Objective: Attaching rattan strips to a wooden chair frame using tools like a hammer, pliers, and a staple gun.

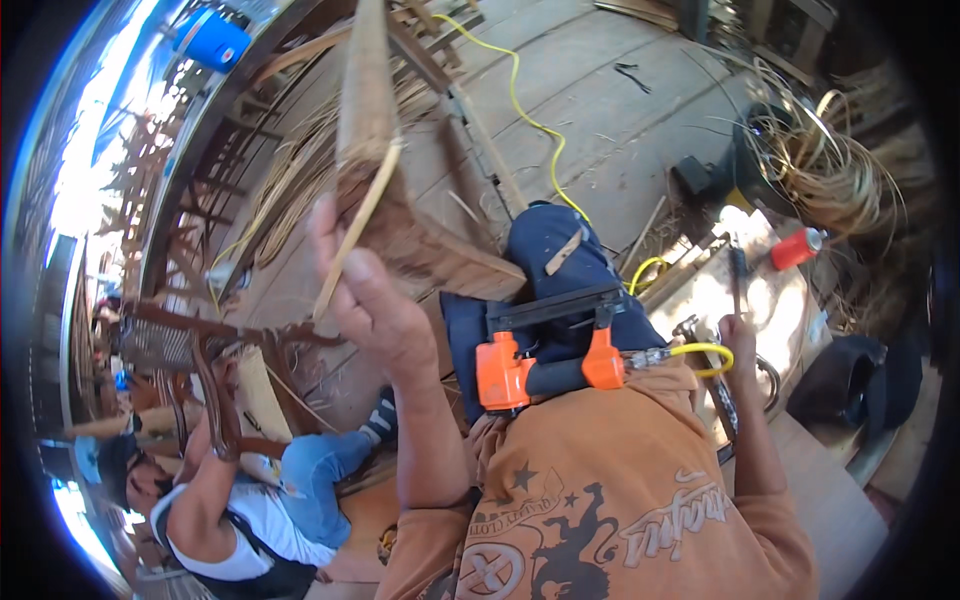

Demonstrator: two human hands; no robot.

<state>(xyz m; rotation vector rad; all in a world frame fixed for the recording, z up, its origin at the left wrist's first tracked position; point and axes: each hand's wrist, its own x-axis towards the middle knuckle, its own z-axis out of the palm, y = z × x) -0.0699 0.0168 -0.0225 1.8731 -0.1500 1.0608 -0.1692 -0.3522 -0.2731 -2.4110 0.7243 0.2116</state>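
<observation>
A nail gun (545, 362) rests in his lap. His left hand (365, 290) grips the half-woven chair frame (375, 150) and a cane strip (355, 232); much weaving seems left. Right hand (740, 345) closes on a tool (737, 275).

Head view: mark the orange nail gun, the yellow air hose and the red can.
orange nail gun (545, 362), head view, middle of its black body.
yellow air hose (528, 118), head view, stretch on the floor.
red can (794, 248), head view, its side.

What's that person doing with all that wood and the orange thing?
The person sits with an orange nail gun resting on their lap. Their left hand holds a thin strip against a woven wooden frame. Their right hand reaches down to tools on the floor beside them. Another person sits nearby, working on a chair frame.
</observation>
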